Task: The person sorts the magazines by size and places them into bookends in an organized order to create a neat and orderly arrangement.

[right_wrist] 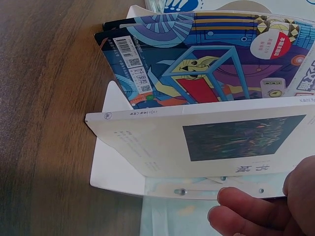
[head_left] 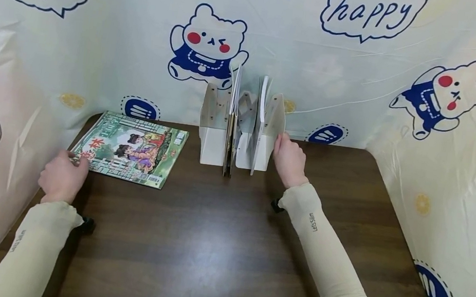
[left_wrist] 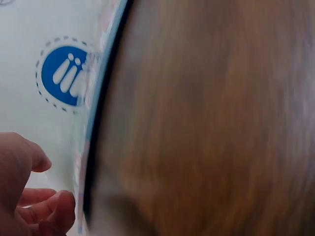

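Note:
A green illustrated magazine (head_left: 141,149) lies flat at the table's back left. My left hand (head_left: 64,176) is at its lower left corner, fingertips close to the edge; the left wrist view has a gap between thumb and fingers. At the back middle stands a white expandable bookend (head_left: 212,148). My right hand (head_left: 291,160) pinches the edge of its right end plate. Inside, a white-covered book (right_wrist: 162,140) stands upright beside the right plate, and a colourful magazine (right_wrist: 197,64) stands further left with other thin ones.
The brown wooden table (head_left: 205,243) reaches the printed curtain (head_left: 276,40), which hangs behind and at both sides. Dark straps (head_left: 87,225) show at the wrists, below pale sleeves (head_left: 327,256).

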Available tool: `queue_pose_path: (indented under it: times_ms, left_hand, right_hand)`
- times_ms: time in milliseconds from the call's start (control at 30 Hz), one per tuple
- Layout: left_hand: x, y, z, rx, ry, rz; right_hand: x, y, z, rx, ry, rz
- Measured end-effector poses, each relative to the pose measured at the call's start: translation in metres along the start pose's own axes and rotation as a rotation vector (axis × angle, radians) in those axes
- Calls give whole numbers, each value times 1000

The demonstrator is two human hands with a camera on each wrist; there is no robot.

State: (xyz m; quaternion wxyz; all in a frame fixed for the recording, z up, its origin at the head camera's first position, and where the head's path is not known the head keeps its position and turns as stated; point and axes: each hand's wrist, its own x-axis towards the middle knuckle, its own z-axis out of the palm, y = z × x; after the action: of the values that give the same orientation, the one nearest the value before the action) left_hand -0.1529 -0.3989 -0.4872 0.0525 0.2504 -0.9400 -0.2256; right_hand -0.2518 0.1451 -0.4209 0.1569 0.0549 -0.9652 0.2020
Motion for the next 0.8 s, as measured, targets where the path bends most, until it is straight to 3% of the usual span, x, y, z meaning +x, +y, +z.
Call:
queue_pose_path:
  times_ms: [167,300,500,667,800]
  left_hand:
    - [8,-17,0,5,-64,-65]
    - [15,-21,-2,4,-122,-98]
    - [22,-17,-8,1,-222,-120]
    - [24,-12,-10,9,-254,-148]
    - [26,-11,-11,-43,-276,-183]
  right_hand:
    - [-1,0,0,2,-12,3]
    - [-1,0,0,11,-15,4]
    - [0,2,2,6,4,-4]
    - [1,1,1,7,-4,-4]
    - [1,1,0,4,-14,6]
